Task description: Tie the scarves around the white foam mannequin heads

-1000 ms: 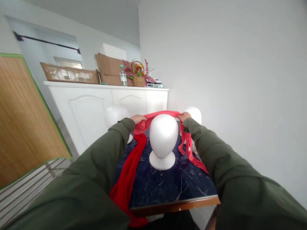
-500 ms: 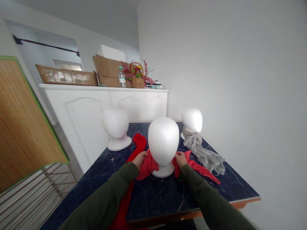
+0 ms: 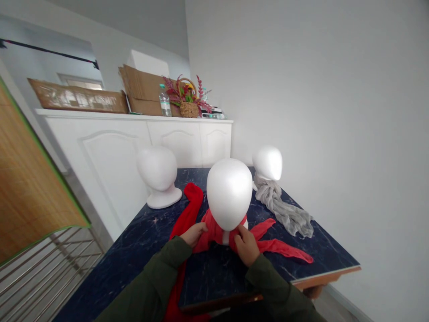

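A white mannequin head (image 3: 229,192) stands upright on the dark blue marbled table (image 3: 214,277). Around its neck lies a coral-red scarf (image 3: 212,229), parted at the front, with two loose ends spread to the right. On the left side of the neck my left hand (image 3: 194,234) pinches the scarf. My right hand (image 3: 246,246) grips it close to the neck's front right, fingers closed. A brighter red scarf (image 3: 187,214) runs along the table left of the head, passing beneath my left forearm and over the front edge.
A bare mannequin head (image 3: 157,172) stands at the left edge; another head (image 3: 267,163) at back right wears a grey scarf (image 3: 284,212). Behind is a white cabinet (image 3: 117,156) with cardboard boxes (image 3: 144,87), a bottle (image 3: 165,102) and a flower basket (image 3: 189,109). A metal rack (image 3: 73,255) stands left.
My right hand has moved inward to the front of the neck, drawing the scarf's right side closer. My left hand still holds its side. The view has shifted slightly.
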### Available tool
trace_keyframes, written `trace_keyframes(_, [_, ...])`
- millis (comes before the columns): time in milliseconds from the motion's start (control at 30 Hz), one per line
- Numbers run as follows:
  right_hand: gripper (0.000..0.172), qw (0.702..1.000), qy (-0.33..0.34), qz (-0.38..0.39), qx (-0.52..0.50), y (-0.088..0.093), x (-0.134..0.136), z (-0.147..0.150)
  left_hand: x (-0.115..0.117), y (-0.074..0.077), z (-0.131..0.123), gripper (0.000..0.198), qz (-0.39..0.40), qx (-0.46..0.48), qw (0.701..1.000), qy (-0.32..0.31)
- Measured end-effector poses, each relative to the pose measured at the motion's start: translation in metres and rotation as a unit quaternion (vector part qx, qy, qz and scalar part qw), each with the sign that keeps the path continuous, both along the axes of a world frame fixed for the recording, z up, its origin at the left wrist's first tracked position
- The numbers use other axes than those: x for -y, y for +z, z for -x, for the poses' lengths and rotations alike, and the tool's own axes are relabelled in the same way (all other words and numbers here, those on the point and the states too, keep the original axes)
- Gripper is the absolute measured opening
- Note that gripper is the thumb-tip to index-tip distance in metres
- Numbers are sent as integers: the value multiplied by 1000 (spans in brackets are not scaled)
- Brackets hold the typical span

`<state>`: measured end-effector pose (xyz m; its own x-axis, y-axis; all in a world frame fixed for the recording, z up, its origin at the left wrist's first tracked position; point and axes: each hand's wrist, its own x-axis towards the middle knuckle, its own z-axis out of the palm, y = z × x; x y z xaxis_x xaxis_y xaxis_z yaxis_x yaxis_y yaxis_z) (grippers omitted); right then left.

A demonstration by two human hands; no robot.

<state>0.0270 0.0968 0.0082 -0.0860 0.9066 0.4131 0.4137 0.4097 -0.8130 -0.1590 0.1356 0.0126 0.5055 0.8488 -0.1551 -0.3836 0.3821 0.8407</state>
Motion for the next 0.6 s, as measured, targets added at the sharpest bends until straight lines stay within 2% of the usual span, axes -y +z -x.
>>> trace_keyframes(133, [27, 990, 76, 49, -111, -5, -4, 2, 0, 6, -3, 34, 28, 49, 998, 18])
trace_keyframes(233, [22, 971, 37, 92, -220, -15, -10, 9, 1, 6, -9, 32, 35, 58, 996, 51])
trace_keyframes(300, [21, 960, -14, 105, -258, -21, -14, 13, 1, 6, -14, 30, 23, 50, 998, 38])
trace_keyframes(433, [14, 975, -64, 85, -196, -23, -17, 16, 6, 3, -21, 30, -34, 2, 999, -15])
trace_keyframes(600, [21, 997, -24, 37, -70, -16, 2, 22, 11, 4, -18, 26, -183, -91, 979, 17])
